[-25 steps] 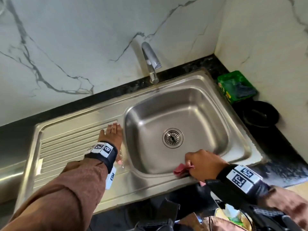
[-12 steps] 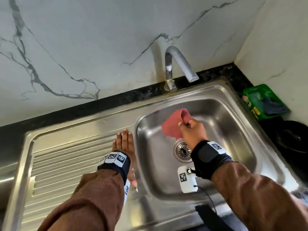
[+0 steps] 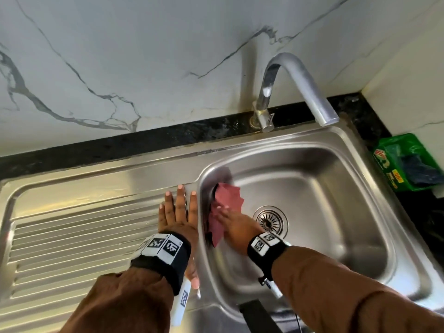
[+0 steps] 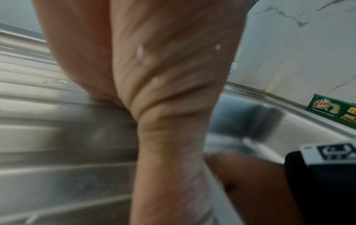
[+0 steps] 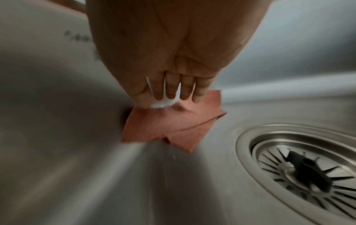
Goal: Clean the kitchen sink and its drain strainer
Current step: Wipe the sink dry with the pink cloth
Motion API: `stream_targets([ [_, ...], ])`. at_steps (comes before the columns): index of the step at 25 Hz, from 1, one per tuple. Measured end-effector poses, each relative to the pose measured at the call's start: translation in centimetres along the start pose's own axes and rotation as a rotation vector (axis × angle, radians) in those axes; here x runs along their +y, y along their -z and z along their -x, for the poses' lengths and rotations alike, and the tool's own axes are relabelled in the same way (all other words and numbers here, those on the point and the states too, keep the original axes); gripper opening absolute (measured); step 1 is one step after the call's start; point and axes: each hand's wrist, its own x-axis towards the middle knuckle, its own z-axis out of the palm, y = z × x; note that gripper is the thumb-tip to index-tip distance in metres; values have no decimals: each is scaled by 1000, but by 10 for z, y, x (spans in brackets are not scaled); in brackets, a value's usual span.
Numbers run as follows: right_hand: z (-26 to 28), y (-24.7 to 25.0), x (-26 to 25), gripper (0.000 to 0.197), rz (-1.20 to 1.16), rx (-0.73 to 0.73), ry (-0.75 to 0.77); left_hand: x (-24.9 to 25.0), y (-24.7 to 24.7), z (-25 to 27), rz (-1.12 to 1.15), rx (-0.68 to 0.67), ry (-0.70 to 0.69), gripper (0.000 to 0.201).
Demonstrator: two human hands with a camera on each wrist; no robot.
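The right hand [image 3: 236, 225] presses a crumpled pink cloth [image 3: 224, 200] with seemingly straight fingers against the steel sink [image 3: 360, 212] wall, beside the slotted round strainer [image 3: 270, 219]. The left hand [image 3: 179, 212] lies flat, fingers spread, on the ribbed drainboard [image 3: 79, 227]. A green box [image 3: 406, 162] sits near the curved tap [image 3: 295, 90].

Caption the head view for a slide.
Right hand presses pink cloth against sink wall; left hand braces on drainboard.

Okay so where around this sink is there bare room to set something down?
The ribbed drainboard is bare from its left rim to the left hand lying flat on it. In the basin, the floor right of the strainer is free. The left wall is crowded: the right hand presses the pink cloth there.
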Motion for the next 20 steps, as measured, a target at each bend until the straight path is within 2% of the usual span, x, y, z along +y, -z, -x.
stream_targets([
  [1,-4,-15,1,68,69,-77,85,2,0,0,32,27,3,144],
  [2,-7,-26,4,74,121,-162,103,4,1,1,51,47,8,132],
  [3,-9,-32,9,76,160,-185,94,6,1,0,53,60,16,125],
  [6,-17,-30,27,76,204,-192,14,6,4,-3,18,52,29,124],
  [7,-20,-26,35,78,182,-190,-6,6,4,-4,15,40,36,129],
  [9,-25,-14,55,81,169,-155,-92,5,3,-5,-16,-12,44,159],
  [11,-23,-2,84,83,163,-116,-270,6,4,-4,-38,-45,50,176],
  [17,34,21,167,93,94,-58,-785,9,7,-6,-41,-39,70,181],
  [20,39,23,170,94,8,13,-824,9,8,-8,-46,-31,79,181],
])
